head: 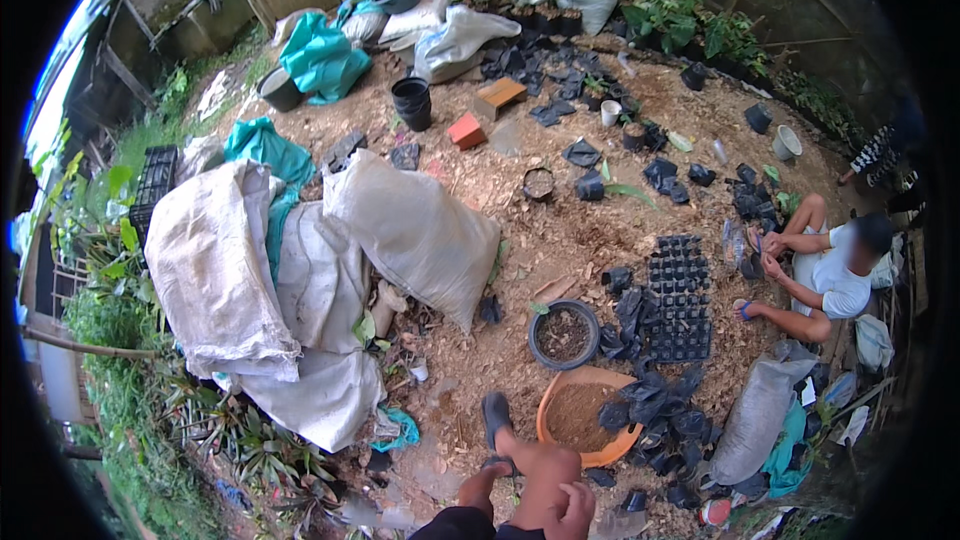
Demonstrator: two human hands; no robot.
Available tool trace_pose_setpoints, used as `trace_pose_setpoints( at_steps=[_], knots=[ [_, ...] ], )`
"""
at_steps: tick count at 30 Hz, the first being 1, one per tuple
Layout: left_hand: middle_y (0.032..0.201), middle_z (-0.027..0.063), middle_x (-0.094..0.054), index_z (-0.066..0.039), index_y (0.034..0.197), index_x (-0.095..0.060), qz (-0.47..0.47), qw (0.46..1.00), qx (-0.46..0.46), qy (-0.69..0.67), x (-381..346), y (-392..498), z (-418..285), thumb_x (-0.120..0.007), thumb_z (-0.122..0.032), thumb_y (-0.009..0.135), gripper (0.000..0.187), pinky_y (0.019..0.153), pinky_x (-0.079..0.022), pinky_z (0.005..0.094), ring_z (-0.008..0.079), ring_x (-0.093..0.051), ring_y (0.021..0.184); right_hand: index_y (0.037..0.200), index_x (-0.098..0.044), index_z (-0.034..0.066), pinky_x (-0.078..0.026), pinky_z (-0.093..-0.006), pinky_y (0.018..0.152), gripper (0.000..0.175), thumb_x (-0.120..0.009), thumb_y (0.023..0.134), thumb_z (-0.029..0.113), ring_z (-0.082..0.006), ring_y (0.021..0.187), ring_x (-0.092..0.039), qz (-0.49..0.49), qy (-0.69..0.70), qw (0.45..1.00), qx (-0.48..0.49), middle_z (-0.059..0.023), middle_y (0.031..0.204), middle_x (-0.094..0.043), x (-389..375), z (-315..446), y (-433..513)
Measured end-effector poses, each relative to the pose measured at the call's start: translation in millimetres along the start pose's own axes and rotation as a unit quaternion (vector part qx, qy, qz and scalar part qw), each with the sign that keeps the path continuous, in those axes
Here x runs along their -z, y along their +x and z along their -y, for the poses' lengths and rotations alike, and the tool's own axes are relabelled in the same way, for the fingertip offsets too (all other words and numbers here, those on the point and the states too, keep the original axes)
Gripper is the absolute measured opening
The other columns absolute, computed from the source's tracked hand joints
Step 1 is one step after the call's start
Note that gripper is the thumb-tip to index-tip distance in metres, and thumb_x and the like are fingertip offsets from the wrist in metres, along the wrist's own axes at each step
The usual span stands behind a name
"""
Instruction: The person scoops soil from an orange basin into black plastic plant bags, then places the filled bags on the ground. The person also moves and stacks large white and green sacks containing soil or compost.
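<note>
My right hand [574, 510] rests on my bent leg near the knee, holding nothing, with its fingers somewhat apart. My left hand is out of view. Just beyond my knee stands an orange plastic basin [544, 411] with brown soil [577, 414] in it. Crumpled black plastic grow bags [667, 409] lie over the basin's right rim and spill onto the ground. Behind the basin is a round dark tub [535, 337] of darker soil. A black seedling tray [679, 300] lies to the right of that tub.
Full white woven sacks [412, 225] and sacking [214, 270] lie at left. A person [840, 270] sits at right, hands together. Beside them is a grey sack [757, 420]. Farther off are stacked black pots [412, 101], a red block [466, 130] and leafy plants [675, 15].
</note>
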State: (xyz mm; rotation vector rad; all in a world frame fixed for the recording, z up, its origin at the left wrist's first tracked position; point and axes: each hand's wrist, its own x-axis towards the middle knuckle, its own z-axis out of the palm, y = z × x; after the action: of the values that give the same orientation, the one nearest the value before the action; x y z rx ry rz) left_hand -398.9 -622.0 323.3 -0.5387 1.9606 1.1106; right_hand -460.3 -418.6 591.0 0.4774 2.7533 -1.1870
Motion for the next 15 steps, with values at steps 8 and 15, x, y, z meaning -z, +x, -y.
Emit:
trace_pose_setpoints(
  at_steps=[8,15],
  knots=[
    [0.118,0.0175,-0.069,-0.011,0.118,-0.070,-0.025,1.000,0.016,0.007,22.0,51.5,-63.9,-0.066,-0.039,0.085,0.043,0.096,-0.046,0.0407,0.0311,-0.065,0.111,0.104,-0.062,0.0066,-0.050,-0.0347,0.070,0.020,-0.059,0.095,0.024,-0.0240,0.084,-0.063,0.021,0.222,0.926,-0.306,-0.0094,0.094,-0.063,-84.5,-137.7,40.1],
    [0.115,0.0174,-0.070,-0.011,0.117,-0.070,-0.042,0.994,0.077,-0.069,174.3,63.1,-160.2,-0.066,-0.037,0.085,0.042,0.094,-0.047,0.0411,0.0313,-0.065,0.109,0.110,-0.063,0.0045,-0.053,-0.0278,0.078,0.029,-0.063,0.094,0.028,-0.0229,0.094,-0.063,0.051,0.376,0.749,-0.543,-0.0095,0.106,-0.062,-42.9,-276.6,-10.2]
  ],
)
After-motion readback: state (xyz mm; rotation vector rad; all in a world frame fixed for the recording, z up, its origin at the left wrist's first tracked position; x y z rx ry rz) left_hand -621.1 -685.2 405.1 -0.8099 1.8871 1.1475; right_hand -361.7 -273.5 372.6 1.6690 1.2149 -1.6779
